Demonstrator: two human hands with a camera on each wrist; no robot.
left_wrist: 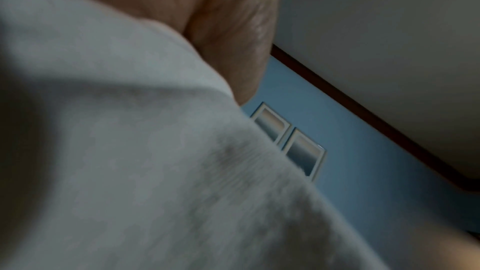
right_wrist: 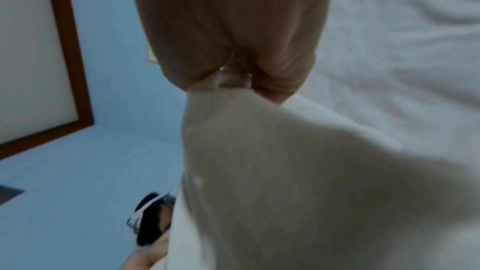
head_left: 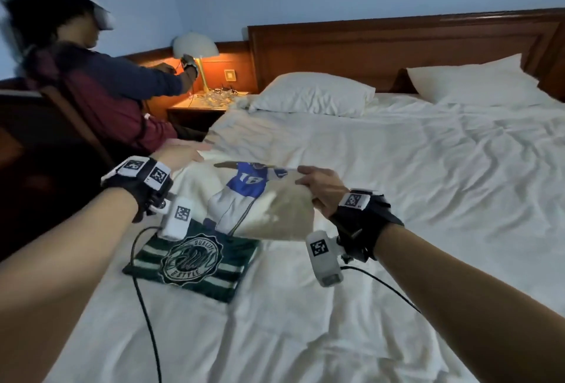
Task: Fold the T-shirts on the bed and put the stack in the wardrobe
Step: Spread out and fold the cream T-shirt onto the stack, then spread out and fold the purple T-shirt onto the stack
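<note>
A cream T-shirt (head_left: 244, 199) with a blue football-player print hangs partly folded just above the bed (head_left: 428, 187). My left hand (head_left: 186, 150) holds its left edge, and the cloth (left_wrist: 130, 151) fills the left wrist view below the palm (left_wrist: 221, 17). At the right edge, my right hand (head_left: 312, 184) pinches the fabric (right_wrist: 285, 192), which bunches between the fingers (right_wrist: 233, 38). A folded dark green T-shirt (head_left: 195, 263) with a round emblem and white stripes lies flat on the sheet, partly under the cream shirt's lower edge.
Another person (head_left: 101, 92) wearing a headset sits at the left by the nightstand (head_left: 198, 104) with its lit lamp (head_left: 195, 46). Two white pillows (head_left: 312, 95) (head_left: 470, 83) lie against the wooden headboard (head_left: 397, 46). Black cables trail from my wrists over the sheet.
</note>
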